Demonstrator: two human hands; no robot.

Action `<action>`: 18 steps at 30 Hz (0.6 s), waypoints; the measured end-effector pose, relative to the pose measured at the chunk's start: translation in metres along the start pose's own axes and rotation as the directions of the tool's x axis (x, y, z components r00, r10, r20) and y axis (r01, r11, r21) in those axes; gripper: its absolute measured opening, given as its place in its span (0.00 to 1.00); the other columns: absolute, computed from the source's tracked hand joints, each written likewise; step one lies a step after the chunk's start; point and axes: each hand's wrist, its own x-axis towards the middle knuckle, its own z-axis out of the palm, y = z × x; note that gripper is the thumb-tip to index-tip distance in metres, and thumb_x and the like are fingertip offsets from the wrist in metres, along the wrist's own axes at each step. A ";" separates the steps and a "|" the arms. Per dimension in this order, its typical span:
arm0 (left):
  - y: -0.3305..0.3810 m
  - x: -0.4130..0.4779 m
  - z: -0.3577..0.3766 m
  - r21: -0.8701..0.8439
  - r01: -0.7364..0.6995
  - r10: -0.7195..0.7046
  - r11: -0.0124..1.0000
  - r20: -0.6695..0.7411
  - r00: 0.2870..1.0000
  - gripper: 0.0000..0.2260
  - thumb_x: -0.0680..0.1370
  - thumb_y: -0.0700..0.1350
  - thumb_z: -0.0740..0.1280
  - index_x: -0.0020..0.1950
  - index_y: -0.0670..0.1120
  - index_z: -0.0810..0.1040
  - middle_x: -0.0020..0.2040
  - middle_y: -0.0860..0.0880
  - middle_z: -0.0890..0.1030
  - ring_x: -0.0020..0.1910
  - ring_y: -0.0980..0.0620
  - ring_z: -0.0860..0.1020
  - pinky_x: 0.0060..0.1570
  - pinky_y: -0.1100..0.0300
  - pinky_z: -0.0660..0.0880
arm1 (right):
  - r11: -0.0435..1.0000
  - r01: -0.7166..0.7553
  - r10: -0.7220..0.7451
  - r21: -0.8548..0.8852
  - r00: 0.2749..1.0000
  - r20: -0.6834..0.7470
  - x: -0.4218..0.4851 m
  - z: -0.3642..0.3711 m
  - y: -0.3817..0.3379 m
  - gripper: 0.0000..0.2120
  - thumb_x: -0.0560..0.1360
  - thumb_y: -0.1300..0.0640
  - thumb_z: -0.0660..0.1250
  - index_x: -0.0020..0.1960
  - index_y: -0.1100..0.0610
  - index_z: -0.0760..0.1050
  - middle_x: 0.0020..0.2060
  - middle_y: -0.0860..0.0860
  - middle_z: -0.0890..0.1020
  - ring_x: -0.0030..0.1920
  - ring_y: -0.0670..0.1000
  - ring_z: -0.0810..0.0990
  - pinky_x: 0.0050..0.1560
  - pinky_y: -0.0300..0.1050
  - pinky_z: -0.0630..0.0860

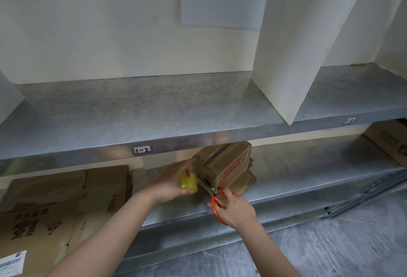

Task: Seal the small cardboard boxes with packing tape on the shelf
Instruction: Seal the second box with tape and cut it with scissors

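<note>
My left hand (171, 185) curls round the yellow tape roll (188, 181) beside the small cardboard box (222, 164). My right hand (239, 210) grips orange-handled scissors (213, 203), blades at its near corner.

Before me: cream wall (88, 23) bearing a white paper sheet (220, 1), galvanised upper shelf (132, 109) with white divider panel (286, 56), lower shelf (297, 166) beneath, grey marbled floor (330, 243) at my feet.
</note>
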 end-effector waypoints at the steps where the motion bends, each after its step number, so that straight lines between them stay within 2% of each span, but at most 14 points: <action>1: 0.002 0.003 0.000 0.006 -0.008 0.008 1.000 0.006 1.000 0.35 0.69 0.53 0.76 0.72 0.58 0.64 0.51 0.63 0.69 0.55 0.58 0.68 0.50 0.65 0.64 | 1.000 0.007 -0.007 0.001 1.000 -0.004 0.001 0.001 0.002 0.28 0.70 0.26 0.57 0.61 0.42 0.67 0.55 0.48 0.81 0.56 0.55 0.79 0.52 0.48 0.77; 3: 0.005 0.009 0.002 0.017 -0.013 0.012 1.000 0.033 0.999 0.36 0.70 0.53 0.76 0.73 0.59 0.62 0.52 0.62 0.70 0.55 0.57 0.69 0.50 0.65 0.64 | 1.000 0.013 -0.014 -0.023 1.000 -0.024 0.004 0.002 0.008 0.29 0.70 0.26 0.55 0.62 0.42 0.67 0.55 0.48 0.81 0.56 0.54 0.79 0.52 0.48 0.77; 4: 0.006 0.010 0.003 0.030 -0.012 0.010 0.999 0.045 0.999 0.32 0.69 0.52 0.76 0.69 0.59 0.65 0.53 0.60 0.71 0.55 0.56 0.70 0.50 0.64 0.65 | 0.998 0.014 -0.016 -0.066 0.999 -0.030 0.006 0.002 0.011 0.29 0.70 0.26 0.54 0.63 0.42 0.67 0.56 0.48 0.80 0.57 0.54 0.79 0.53 0.48 0.77; 6: 0.004 0.012 0.006 0.071 0.010 -0.014 0.997 0.055 0.998 0.22 0.69 0.53 0.76 0.54 0.62 0.66 0.54 0.57 0.72 0.53 0.54 0.71 0.46 0.62 0.66 | 0.983 0.016 -0.022 -0.184 0.999 -0.031 0.009 0.004 0.018 0.30 0.71 0.27 0.53 0.66 0.42 0.66 0.59 0.48 0.79 0.60 0.54 0.76 0.56 0.48 0.75; 8: 0.000 0.011 0.010 0.061 0.030 -0.032 0.998 0.036 0.999 0.20 0.69 0.53 0.76 0.46 0.62 0.63 0.50 0.59 0.72 0.49 0.55 0.71 0.43 0.65 0.66 | 0.974 0.014 -0.026 -0.225 0.998 -0.050 0.010 0.007 0.024 0.28 0.72 0.29 0.52 0.67 0.42 0.66 0.61 0.48 0.77 0.61 0.53 0.75 0.58 0.48 0.72; 10: 0.001 0.012 0.009 0.020 0.033 -0.033 0.999 -0.008 0.999 0.20 0.69 0.53 0.76 0.46 0.60 0.65 0.47 0.61 0.70 0.47 0.58 0.70 0.40 0.71 0.62 | 0.971 0.024 -0.049 -0.236 0.994 -0.103 0.009 0.007 0.028 0.27 0.72 0.31 0.52 0.66 0.42 0.67 0.60 0.46 0.77 0.61 0.52 0.75 0.57 0.48 0.70; 13: 0.002 0.015 0.005 -0.008 0.043 -0.044 0.999 -0.049 0.998 0.19 0.68 0.53 0.77 0.49 0.57 0.67 0.49 0.58 0.71 0.48 0.56 0.71 0.42 0.66 0.65 | 0.964 0.028 -0.086 -0.263 0.973 -0.212 0.004 -0.001 0.036 0.27 0.69 0.31 0.55 0.61 0.44 0.73 0.56 0.45 0.78 0.60 0.50 0.75 0.55 0.47 0.71; 15: -0.001 0.014 0.005 -0.017 0.055 -0.056 0.998 -0.050 0.997 0.19 0.68 0.54 0.76 0.48 0.59 0.66 0.50 0.58 0.71 0.50 0.57 0.71 0.43 0.64 0.66 | 0.966 0.058 -0.125 -0.252 0.957 -0.260 -0.001 -0.007 0.048 0.26 0.69 0.31 0.58 0.59 0.44 0.75 0.55 0.42 0.79 0.59 0.48 0.75 0.54 0.46 0.71; 17: -0.005 0.010 0.007 -0.043 0.066 -0.068 0.997 -0.038 0.997 0.20 0.69 0.54 0.76 0.49 0.65 0.65 0.52 0.61 0.71 0.51 0.60 0.70 0.44 0.68 0.65 | 0.965 0.108 -0.164 -0.237 0.959 -0.231 -0.004 -0.014 0.065 0.26 0.69 0.30 0.59 0.61 0.42 0.73 0.57 0.40 0.77 0.61 0.46 0.73 0.57 0.45 0.69; 18: -0.006 0.007 0.009 -0.055 0.078 -0.080 0.995 -0.031 0.996 0.22 0.69 0.55 0.76 0.52 0.67 0.66 0.53 0.62 0.70 0.53 0.60 0.70 0.46 0.67 0.65 | 0.964 0.129 -0.178 -0.231 0.962 -0.205 -0.005 -0.019 0.074 0.25 0.69 0.30 0.60 0.62 0.40 0.72 0.58 0.38 0.75 0.62 0.44 0.72 0.59 0.45 0.67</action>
